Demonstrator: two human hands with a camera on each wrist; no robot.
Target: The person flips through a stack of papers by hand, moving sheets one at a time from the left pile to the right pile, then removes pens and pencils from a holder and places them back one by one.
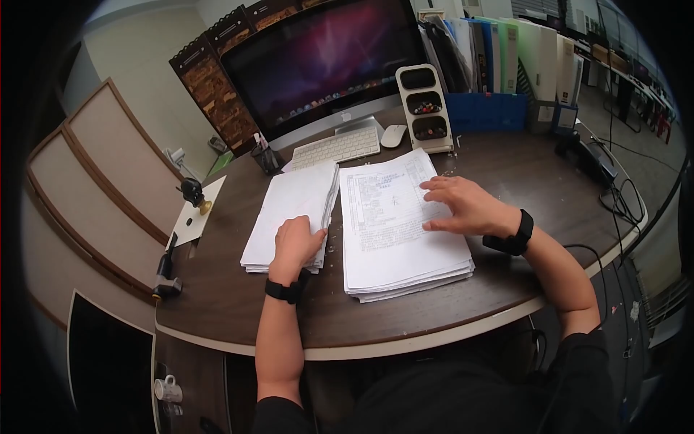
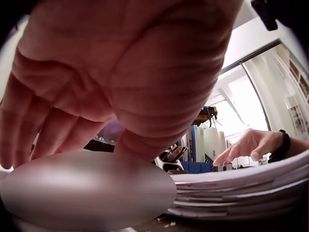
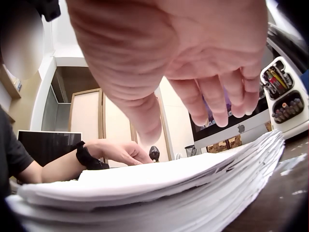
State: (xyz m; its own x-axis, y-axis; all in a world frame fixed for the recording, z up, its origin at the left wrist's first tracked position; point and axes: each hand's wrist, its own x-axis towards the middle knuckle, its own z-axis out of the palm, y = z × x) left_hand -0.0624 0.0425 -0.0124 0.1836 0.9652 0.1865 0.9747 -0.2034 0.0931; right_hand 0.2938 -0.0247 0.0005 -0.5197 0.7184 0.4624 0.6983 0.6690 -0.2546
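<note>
Two stacks of paper lie side by side on the desk. My left hand (image 1: 293,243) rests on the near part of the left paper stack (image 1: 293,194), whose top sheet looks blank. In the left wrist view, the fingers of that hand reach down loosely, and a blurred oval covers part of the scene beneath them. Over the right edge of the right paper stack (image 1: 405,264), my right hand (image 1: 468,206) hovers with fingers spread and slightly bent. This stack's top sheet carries a printed table, text and blue handwriting. The right wrist view shows a gap between the fingers and the sheets.
Behind the stacks are a keyboard (image 1: 336,150), a mouse (image 1: 393,135) and a large monitor (image 1: 325,65). A white organizer (image 1: 425,108) with pens stands beyond the right stack. Binders (image 1: 508,58) line the back right, near a black phone (image 1: 587,159). A pen cup (image 1: 267,157) sits back left.
</note>
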